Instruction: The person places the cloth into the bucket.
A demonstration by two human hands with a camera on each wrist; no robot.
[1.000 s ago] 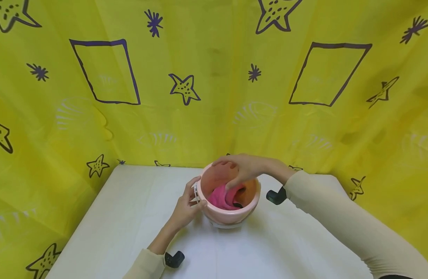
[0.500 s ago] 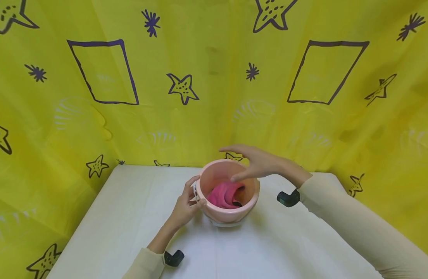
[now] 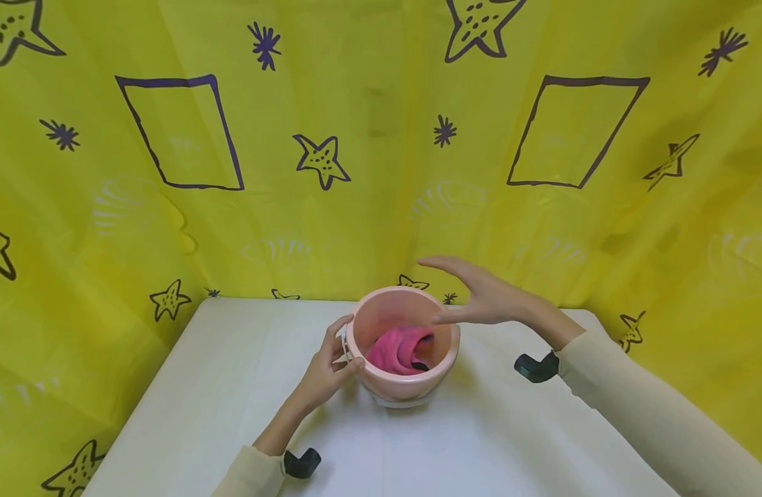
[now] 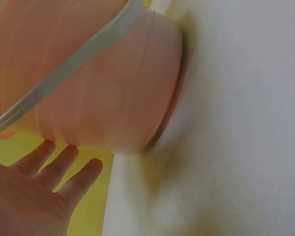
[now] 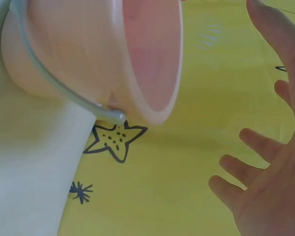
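A pale pink bucket (image 3: 398, 386) with a white handle (image 4: 73, 64) stands on the white table, its mouth tilted toward the head camera. Inside it lies a bunched pink piece of fabric (image 3: 395, 348) with a dark patch at its edge; its kind cannot be told. My left hand (image 3: 324, 373) rests against the bucket's left side, thumb near the front of the rim. In the left wrist view, three nearly straight fingers reach the bucket's wall. My right hand (image 3: 489, 293) hovers at the upper right of the bucket, fingers and thumb spread, holding nothing.
The white table (image 3: 232, 386) ends at a yellow curtain (image 3: 368, 221) printed with stars and shells, which surrounds its back and sides. Dark wrist cameras sit on both wrists, the left one (image 3: 302, 463) close to the tabletop.
My right hand has come off the pink fabric, out of the bucket, and moved up and to the right. The fabric stays inside. My left hand keeps its place at the bucket's side.
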